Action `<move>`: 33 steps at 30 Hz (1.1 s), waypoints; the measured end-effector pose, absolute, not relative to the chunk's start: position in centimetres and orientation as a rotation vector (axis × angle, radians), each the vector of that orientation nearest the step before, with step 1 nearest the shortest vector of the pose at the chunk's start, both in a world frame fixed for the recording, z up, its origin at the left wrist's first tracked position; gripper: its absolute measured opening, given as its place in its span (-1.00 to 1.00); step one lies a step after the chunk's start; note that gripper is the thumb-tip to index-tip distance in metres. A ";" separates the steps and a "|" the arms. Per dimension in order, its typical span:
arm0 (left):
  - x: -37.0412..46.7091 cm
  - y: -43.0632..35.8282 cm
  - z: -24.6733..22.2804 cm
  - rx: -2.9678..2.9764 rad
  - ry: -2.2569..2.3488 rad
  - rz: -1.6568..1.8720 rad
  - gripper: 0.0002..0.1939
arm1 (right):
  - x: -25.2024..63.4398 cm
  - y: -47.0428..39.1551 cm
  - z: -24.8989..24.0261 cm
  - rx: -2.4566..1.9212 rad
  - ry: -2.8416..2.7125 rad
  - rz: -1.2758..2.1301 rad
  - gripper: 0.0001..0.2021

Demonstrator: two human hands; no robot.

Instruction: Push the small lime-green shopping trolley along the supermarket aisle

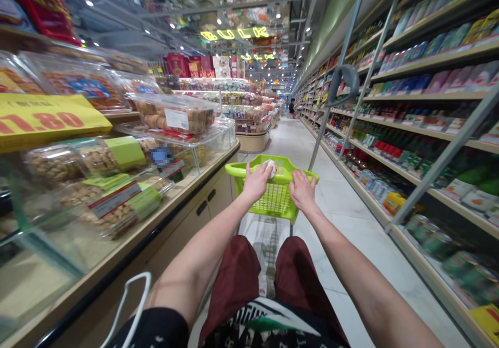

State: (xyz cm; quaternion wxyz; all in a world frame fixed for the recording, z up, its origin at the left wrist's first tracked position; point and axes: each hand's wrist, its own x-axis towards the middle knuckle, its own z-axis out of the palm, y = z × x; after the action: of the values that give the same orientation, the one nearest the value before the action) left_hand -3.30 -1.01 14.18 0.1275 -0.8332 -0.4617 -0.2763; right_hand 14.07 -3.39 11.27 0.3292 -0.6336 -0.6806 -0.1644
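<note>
A bright green plastic shopping cart [273,202] with slatted basket sides stands right in front of my legs. On the left part of its near rim rests my left hand [255,180], fingers curled over the edge and thumb raised. A small white crumpled piece, like tissue [270,168], shows at those fingers; how it is held I cannot make out. My right hand [302,188] is wrapped over the right part of the same rim. The inside of the basket is mostly hidden by its near wall and my hands.
At left runs a glass-edged counter [218,166] with clear boxes of snacks [177,114] and a yellow price sign [50,119]. Tall shelves [432,98] and slanted metal rails [440,155] line the right. Pale tiled floor [288,129] leads to a distant person [291,107].
</note>
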 end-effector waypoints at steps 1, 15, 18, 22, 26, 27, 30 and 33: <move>-3.7 -0.8 14.2 -2.409 -1.381 -0.805 -0.51 | 14.2 -3.4 11.2 -1.664 -1.768 -0.438 -0.58; 4.1 -1.1 14.1 -2.517 -1.069 -0.802 -0.59 | 19.3 -0.8 11.2 -1.619 -1.587 -0.510 -0.57; 3.7 -0.5 14.7 -2.501 -1.217 -0.850 -0.57 | 20.2 -0.3 11.2 -1.609 -1.580 -0.412 -0.55; 6.5 -0.4 14.6 -2.508 -1.238 -0.879 -0.59 | 20.5 -0.4 11.2 -1.510 -1.482 -0.268 -0.53; 9.6 -1.0 13.5 -2.530 -1.061 -0.864 -0.60 | 20.9 -0.9 11.2 -1.479 -1.393 -0.183 -0.51; 9.4 -1.1 13.4 -2.527 -1.035 -0.857 -0.60 | 21.0 -1.1 11.1 -1.479 -1.403 -0.188 -0.51; 6.3 -0.8 13.5 -2.507 -1.016 -0.810 -0.58 | 21.1 -1.3 10.9 -1.504 -1.461 -0.240 -0.53; 2.0 -0.5 13.9 -2.435 -1.147 -0.783 -0.55 | 19.9 -1.4 10.9 -1.573 -1.501 -0.323 -0.55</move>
State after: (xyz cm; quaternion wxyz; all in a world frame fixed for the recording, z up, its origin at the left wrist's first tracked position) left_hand 2.00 -0.49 13.85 0.1682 -0.8563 -0.4033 -0.2754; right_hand 19.94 -1.44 10.92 0.4544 -0.6373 -0.6085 -0.1311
